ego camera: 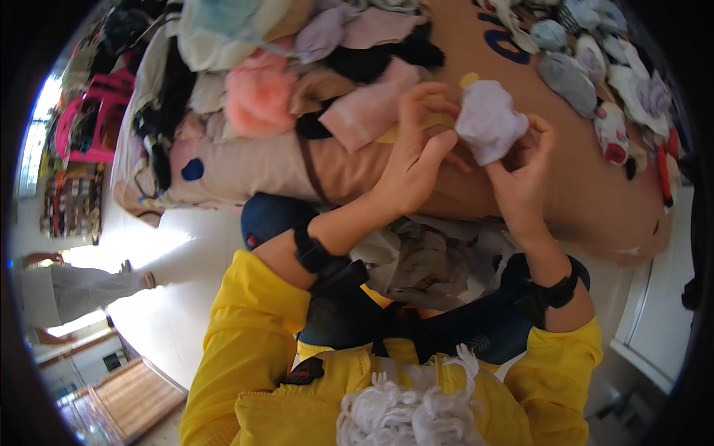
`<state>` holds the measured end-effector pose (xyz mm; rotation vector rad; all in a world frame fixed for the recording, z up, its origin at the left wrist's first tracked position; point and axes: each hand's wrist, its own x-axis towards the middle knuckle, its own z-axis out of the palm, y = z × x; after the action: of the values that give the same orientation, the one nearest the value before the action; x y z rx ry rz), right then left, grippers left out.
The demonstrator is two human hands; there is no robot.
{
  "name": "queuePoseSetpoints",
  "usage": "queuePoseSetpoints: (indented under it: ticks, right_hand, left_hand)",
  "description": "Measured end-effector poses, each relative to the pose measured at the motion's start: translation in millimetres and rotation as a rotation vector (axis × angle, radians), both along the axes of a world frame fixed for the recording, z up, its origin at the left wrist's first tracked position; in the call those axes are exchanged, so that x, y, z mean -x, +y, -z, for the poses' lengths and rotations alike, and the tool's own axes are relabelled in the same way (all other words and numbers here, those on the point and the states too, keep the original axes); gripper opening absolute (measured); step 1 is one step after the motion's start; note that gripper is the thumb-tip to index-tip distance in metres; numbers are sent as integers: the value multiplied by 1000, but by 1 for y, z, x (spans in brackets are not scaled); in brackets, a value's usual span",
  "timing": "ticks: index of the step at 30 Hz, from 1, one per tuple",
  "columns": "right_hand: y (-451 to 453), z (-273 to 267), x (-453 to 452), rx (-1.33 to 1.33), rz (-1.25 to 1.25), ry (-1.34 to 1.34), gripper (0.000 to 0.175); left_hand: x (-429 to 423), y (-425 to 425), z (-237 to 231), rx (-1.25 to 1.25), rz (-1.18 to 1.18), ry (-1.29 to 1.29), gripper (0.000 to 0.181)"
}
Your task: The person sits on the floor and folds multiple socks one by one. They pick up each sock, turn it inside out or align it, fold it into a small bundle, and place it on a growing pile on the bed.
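My right hand grips a small pale lavender piece of cloth, perhaps a bundled sock, by its lower right side. Just left of it is my left hand, its fingers spread and its thumb close to the cloth; whether they touch is hard to tell. Both hands are over the near edge of a brown fabric-covered surface. Beyond my left hand lies a pink sock with a pale stripe. A fluffy coral piece sits farther left. Something small and yellow shows behind the lavender cloth.
Below the edge, between my knees, a whitish plastic bag holds crumpled cloth items. Mixed socks, including a grey one, are heaped at the right. A pink plastic chair stands left, and a person is on the floor beyond.
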<state>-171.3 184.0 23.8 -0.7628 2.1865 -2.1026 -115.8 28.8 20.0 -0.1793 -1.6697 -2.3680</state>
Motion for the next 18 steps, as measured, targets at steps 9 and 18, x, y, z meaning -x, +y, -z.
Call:
queuePoseSetpoints:
  ticks: [9, 18]
  right_hand:
    - [4, -8, -9, -154, -183, 224, 55]
    - [7, -34, -11, -194, -62, 242, 19]
  left_hand:
    - [-4, -2, -11, 694, -224, 92, 48]
    - [-3, 2, -1, 484, -223, 134, 39]
